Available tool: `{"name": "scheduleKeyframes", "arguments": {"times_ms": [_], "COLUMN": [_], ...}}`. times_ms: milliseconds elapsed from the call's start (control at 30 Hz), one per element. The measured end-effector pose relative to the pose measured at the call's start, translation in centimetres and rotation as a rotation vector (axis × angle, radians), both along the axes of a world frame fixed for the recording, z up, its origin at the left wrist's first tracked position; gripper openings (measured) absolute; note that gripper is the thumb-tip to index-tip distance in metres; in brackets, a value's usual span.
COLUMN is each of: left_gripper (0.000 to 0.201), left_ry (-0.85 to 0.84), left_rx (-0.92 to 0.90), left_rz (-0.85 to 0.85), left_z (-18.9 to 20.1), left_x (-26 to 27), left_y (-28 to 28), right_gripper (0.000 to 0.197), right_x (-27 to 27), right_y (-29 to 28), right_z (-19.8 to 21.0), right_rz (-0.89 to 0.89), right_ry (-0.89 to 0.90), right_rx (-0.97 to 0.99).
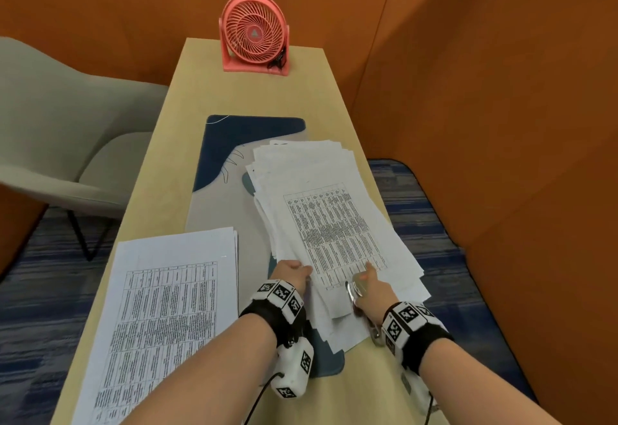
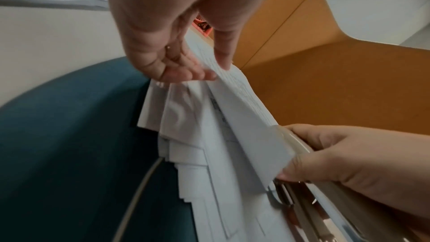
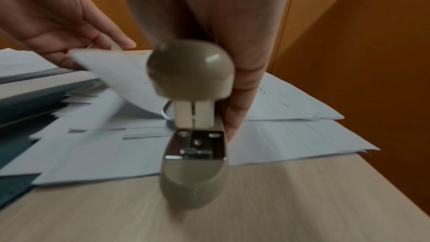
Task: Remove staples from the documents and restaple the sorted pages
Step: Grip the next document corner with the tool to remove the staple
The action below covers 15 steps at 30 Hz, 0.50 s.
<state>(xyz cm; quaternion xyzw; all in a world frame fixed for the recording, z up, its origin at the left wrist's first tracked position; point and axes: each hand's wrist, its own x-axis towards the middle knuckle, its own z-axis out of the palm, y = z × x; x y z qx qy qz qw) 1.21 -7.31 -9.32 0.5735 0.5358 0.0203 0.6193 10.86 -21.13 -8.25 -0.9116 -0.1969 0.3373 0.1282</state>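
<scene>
A messy pile of printed pages [image 1: 334, 224] lies on the right half of the desk. My left hand [image 1: 302, 271] pinches the near left corner of the top sheets [image 2: 244, 117] between thumb and fingers and lifts it off the pile. My right hand [image 1: 366, 282] grips a beige and chrome stapler [image 1: 356, 289] right beside that corner. In the right wrist view the stapler [image 3: 190, 73] has its jaws apart, and the raised corner [image 3: 116, 69] reaches its left side. Whether the paper sits between the jaws is hidden.
A neat stack of printed tables [image 1: 167, 307] lies at the near left of the wooden desk [image 1: 234, 90]. A blue and grey mat [image 1: 234, 143] sits under the pile. A pink fan [image 1: 254, 33] stands at the far end. A grey chair [image 1: 67, 123] is left, orange partitions around.
</scene>
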Motion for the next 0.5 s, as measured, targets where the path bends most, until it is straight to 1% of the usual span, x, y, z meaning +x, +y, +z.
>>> {"name": "scheduleKeyframes", "arguments": {"times_ms": [67,133,167,267,333,367,400,433,500], "left_gripper": [0.030,0.021,0.019,0.028,0.030,0.032,0.033,0.030,0.012], "left_ry": [-0.027,-0.022,-0.008,0.060,0.099,0.094,0.077,0.034,-0.065], "left_rx": [0.020,0.065,0.093,0.127,0.180,0.222,0.259,0.304,0.321], "left_rz": [-0.005,-0.091,-0.147,-0.285,-0.329,-0.330,-0.326,-0.308,-0.213], "left_z": [0.6,0.8,0.8,0.5,0.5,0.6,1.0,1.2,1.3], "left_x": [0.3,0.6,0.8,0.7,0.6,0.5,0.3,0.0,-1.1], "left_y": [-0.2,-0.2,-0.1,0.4,0.4,0.4,0.2,0.2,0.2], "right_gripper": [0.083,0.085,0.087,0.092,0.096,0.094,0.087,0.070,0.030], "right_x": [0.1,0.2,0.2,0.3,0.5,0.6,0.8,1.1,1.5], "right_y": [0.1,0.3,0.3,0.4,0.3,0.3,0.2,0.2,0.1], "right_z": [-0.1,-0.1,-0.1,0.3,0.8,1.1,1.4,1.5,2.0], "right_rz": [0.022,0.033,0.036,0.024,0.004,-0.009,-0.016,-0.025,-0.081], "right_ry": [-0.001,0.008,0.013,0.037,0.060,0.058,0.043,0.018,-0.022], "right_rx": [-0.010,-0.015,-0.021,-0.035,-0.035,-0.031,-0.020,0.000,0.099]}}
